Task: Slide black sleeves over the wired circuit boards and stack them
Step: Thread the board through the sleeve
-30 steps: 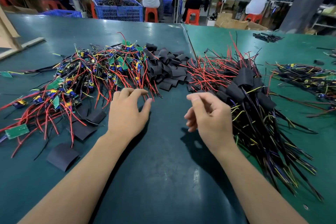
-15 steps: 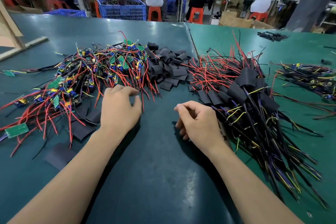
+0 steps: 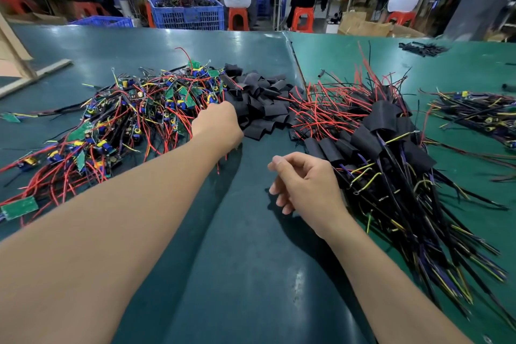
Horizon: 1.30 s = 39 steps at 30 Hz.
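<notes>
- Here, the person's left hand (image 3: 219, 124) is reaching far forward over the green tabletop (image 3: 245, 274), sitting right at the seam where the pile of bare wired circuit boards (image 3: 134, 117) is meeting the heap of loose black sleeves (image 3: 261, 105).
- Its fingers are lying hidden behind the back of the hand, so I cannot tell whether they are open or gripping anything.
- The right hand (image 3: 305, 184) is hovering nearer the body, just beside the stack of sleeved boards (image 3: 391, 153); its fingers (image 3: 279, 194) are hanging loosely curled with the thumb laid over the top, and they are holding nothing.
- The sleeved boards are lying fanned on the right, black sleeves toward the middle of the tabletop, red wires pointing away and black and yellow leads trailing toward the near edge.
- A single green board (image 3: 19, 207) is lying apart at the left edge.
- A smaller bundle of wired boards (image 3: 480, 112) is sitting further right on the tabletop.
- Behind, people are sitting on orange stools (image 3: 238, 18) at long benches, and a blue crate (image 3: 187, 12) is standing on the floor.
</notes>
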### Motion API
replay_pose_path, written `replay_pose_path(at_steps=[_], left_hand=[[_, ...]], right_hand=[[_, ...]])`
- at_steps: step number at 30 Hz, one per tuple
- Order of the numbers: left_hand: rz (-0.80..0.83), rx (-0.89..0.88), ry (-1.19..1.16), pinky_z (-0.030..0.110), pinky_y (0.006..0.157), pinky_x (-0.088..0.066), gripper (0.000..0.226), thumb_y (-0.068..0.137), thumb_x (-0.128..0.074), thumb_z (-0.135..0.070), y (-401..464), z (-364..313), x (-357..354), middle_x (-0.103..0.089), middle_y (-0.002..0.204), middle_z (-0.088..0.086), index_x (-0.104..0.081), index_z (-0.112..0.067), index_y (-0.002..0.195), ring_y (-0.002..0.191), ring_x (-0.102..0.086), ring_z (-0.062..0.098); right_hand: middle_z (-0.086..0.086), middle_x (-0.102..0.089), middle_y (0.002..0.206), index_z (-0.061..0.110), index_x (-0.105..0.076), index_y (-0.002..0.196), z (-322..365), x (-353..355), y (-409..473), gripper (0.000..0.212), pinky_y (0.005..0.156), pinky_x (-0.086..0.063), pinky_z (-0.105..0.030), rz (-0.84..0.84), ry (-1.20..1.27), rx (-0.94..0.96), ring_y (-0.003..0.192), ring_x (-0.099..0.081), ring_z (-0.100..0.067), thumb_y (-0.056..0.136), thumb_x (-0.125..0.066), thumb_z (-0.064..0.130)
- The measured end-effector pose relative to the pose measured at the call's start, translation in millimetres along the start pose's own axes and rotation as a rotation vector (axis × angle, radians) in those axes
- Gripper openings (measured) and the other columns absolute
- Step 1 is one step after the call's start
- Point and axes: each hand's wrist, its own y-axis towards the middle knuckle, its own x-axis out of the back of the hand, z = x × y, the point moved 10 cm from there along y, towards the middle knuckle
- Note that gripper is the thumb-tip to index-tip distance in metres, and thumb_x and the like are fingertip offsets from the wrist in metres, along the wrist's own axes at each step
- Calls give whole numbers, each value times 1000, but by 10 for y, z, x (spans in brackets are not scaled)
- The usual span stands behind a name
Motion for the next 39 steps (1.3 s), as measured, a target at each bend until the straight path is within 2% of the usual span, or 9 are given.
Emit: replay_pose_path(at_steps=[3, 7, 11, 13, 17, 22, 27, 35, 39], left_hand=[[25, 70, -159, 27, 53, -36, 30, 76, -65, -25, -7, 142, -14, -48, 70, 6, -41, -9, 68, 66, -53, 29], [69, 160, -637, 21, 43, -20, 45, 77, -65, -35, -241, 329, 23, -29, 45, -3, -33, -17, 52, 40, -24, 18], [74, 43, -1092, 15, 44, -26, 31, 89, -57, -14, -696, 281, 145, -46, 46, -6, -51, -11, 59, 38, -31, 12], [75, -27, -1206, 16, 39, -32, 28, 89, -55, 0, -947, 214, 169, -65, 64, 0, -56, -9, 63, 42, -43, 6], [141, -242, -1382, 22, 67, -50, 11, 75, -56, 1, -1248, -10, 201, -68, 107, 9, -53, -6, 67, 83, -64, 13], [169, -607, -1169, 35, 85, -43, 6, 64, -54, -10, -1524, -310, 335, -63, 112, 16, -50, -12, 66, 110, -60, 24], [116, -807, -872, 38, 91, -43, 19, 58, -48, -19, -1716, -480, 364, -66, 96, 13, -50, 0, 56, 99, -55, 31], [-127, -207, -882, 28, 56, -39, 30, 91, -67, -21, -1287, 150, 183, -60, 61, 6, -61, -8, 65, 53, -47, 10], [-338, -369, -512, 24, 86, -37, 5, 87, -67, -18, -1255, 103, 386, -66, 95, -4, -66, -16, 91, 93, -53, 18]], right_hand=[[-5, -63, 53, 8, -66, 79, -6, -10, -6, 22, 37, -40, -24, 4, -18, -5, 39, -51, -16, 97, -59, 19], [-5, -63, 53, 7, -67, 78, 13, -2, -1, 23, 36, -40, -23, -9, -65, 9, 39, -52, -15, 96, -59, 19], [-5, -64, 53, 5, -66, 83, -7, 12, 20, 21, 36, -39, -21, -30, -49, -28, 38, -52, -16, 97, -59, 20], [-5, -64, 55, 3, -65, 87, -23, -8, 16, 24, 36, -38, -20, -15, -26, -56, 39, -52, -17, 98, -59, 23], [-5, -66, 58, 7, -65, 90, -11, -64, 8, 29, 36, -37, -19, 41, -23, -69, 41, -52, -16, 99, -56, 33], [-1, -65, 58, 9, -67, 89, -27, -102, -2, 41, 37, -37, -21, 82, 8, -99, 42, -53, -13, 100, -48, 45], [-2, -64, 65, 3, -71, 93, 40, -49, -8, 33, 39, -36, -22, 101, 74, -40, 48, -49, -11, 98, -56, 33], [0, -66, 74, 13, -74, 102, 94, -116, -73, 15, 42, -38, -21, 198, 183, -63, 54, -52, -15, 92, -63, 17], [-5, -66, 76, 11, -69, 103, 204, -43, -87, 26, 43, -37, -21, 200, 369, -37, 53, -52, -15, 81, -62, 24]])
